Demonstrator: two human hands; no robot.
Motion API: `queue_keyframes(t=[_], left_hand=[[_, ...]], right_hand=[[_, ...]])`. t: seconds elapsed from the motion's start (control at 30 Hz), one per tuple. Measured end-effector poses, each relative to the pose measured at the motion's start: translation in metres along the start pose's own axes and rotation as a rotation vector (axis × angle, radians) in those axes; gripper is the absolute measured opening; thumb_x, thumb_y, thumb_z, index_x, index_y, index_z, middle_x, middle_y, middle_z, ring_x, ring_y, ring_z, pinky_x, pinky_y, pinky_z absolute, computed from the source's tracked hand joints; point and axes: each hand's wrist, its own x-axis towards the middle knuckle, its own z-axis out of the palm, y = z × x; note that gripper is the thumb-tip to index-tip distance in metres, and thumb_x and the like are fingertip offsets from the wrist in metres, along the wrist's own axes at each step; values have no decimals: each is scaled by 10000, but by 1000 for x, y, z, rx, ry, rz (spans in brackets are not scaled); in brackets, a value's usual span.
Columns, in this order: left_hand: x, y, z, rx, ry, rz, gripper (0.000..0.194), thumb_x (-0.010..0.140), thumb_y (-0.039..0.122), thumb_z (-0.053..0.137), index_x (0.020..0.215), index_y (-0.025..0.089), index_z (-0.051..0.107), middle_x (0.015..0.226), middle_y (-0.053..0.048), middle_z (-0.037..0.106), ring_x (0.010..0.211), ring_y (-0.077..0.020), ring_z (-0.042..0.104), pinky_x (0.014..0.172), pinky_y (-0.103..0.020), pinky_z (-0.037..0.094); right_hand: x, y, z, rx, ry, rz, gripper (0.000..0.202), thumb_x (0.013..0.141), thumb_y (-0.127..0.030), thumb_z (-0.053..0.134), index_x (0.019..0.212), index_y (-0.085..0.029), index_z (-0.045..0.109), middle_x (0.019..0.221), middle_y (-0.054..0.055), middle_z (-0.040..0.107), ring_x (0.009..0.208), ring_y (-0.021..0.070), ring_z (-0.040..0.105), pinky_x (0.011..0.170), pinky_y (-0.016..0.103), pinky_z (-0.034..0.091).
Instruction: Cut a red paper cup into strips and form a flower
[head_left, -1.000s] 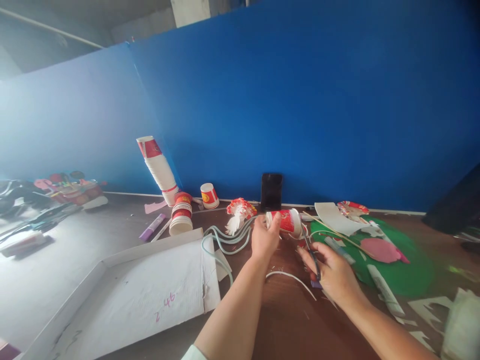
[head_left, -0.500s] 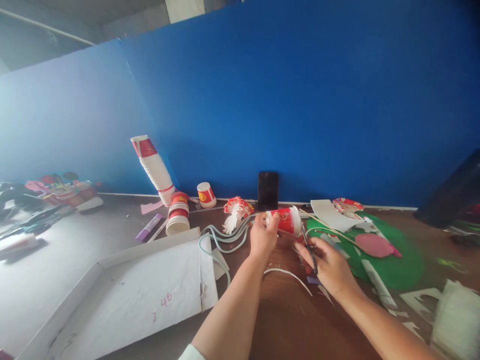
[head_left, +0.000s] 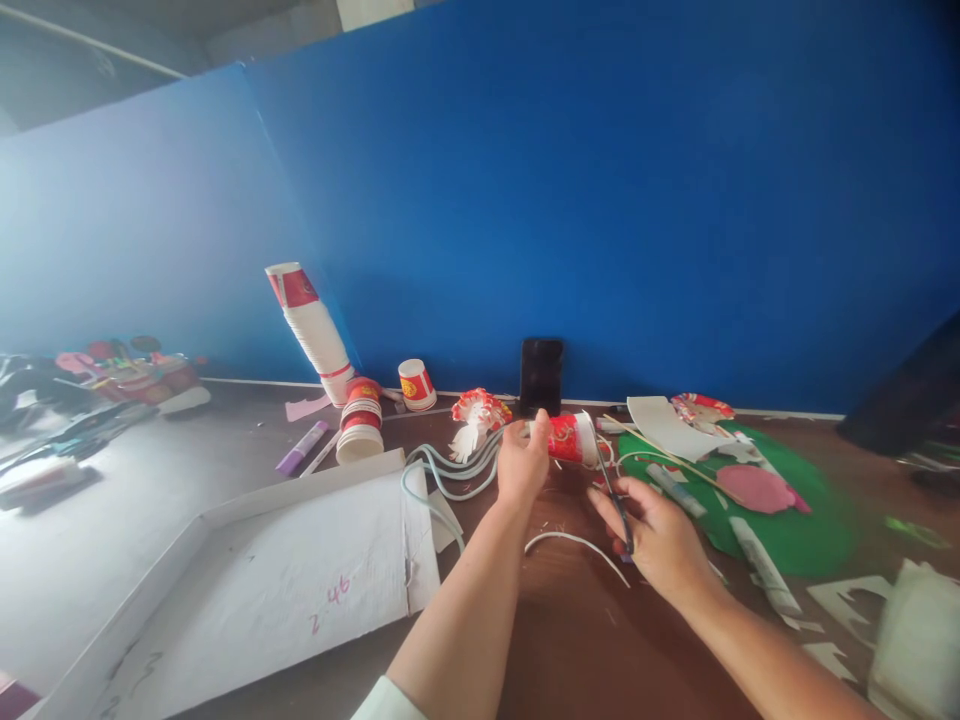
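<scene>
A red and white paper cup (head_left: 571,438) lies sideways in my left hand (head_left: 523,460), its rim turned to the right. My right hand (head_left: 651,520) is closed on a pair of dark-handled scissors (head_left: 619,508), the blades reaching up to the cup's rim. A thin white strip hangs near the blades; whether it is still joined to the cup I cannot tell. Below the hands a curved white strip (head_left: 577,543) rests on the brown table. A cup cut into a fringed flower shape (head_left: 472,420) sits left of my left hand.
A phone (head_left: 541,375) leans on the blue partition (head_left: 600,200). Stacked paper cups (head_left: 319,340) tilt at the left behind a white box lid (head_left: 270,570). Pale blue cord (head_left: 442,475) lies coiled beside it. At the right are a green sheet (head_left: 817,520), paper scraps and glue tubes.
My left hand has turned the cup slightly, and its rim shows less face-on. The scissors stay at the rim. The whole view has shifted a little.
</scene>
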Motion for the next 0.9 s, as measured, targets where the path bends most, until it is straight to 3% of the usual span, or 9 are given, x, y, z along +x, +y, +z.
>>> queue_keyframes(t=[0.17,0.37,0.7,0.8,0.9], left_hand=[[-1,-1,2,-30,-18,108,502,830,633,456,993,198,647,796,-54,683,772,-208,645,724,-303,487],[-7,-1,7,-6,-7,158,400,820,570,521,978,230,661,795,-46,682,783,-205,636,737,-295,478],[-2,-3,5,50,29,183,579,820,627,482,1202,207,598,1047,-105,679,992,-246,613,876,-339,436],[-2,-1,3,47,48,129,642,799,658,489,1206,169,580,1030,-127,678,995,-259,615,873,-334,433],[-2,1,1,28,43,89,574,808,648,481,1094,169,617,924,-109,687,916,-250,633,818,-315,446]], right_hand=[[1,1,2,49,-28,4,291,759,-501,641,875,-236,611,533,-33,602,478,167,576,484,262,438],[8,11,-4,87,-4,4,313,740,-537,653,831,-239,618,541,-21,599,478,170,562,452,266,430],[5,5,-3,31,16,-7,329,733,-556,653,799,-237,608,484,-40,532,421,152,521,408,247,408],[4,6,-2,6,22,-20,320,748,-547,641,810,-235,607,500,-39,545,419,147,525,413,246,402],[2,4,0,-23,0,-31,303,767,-524,628,850,-233,609,512,-37,571,431,149,546,436,248,409]])
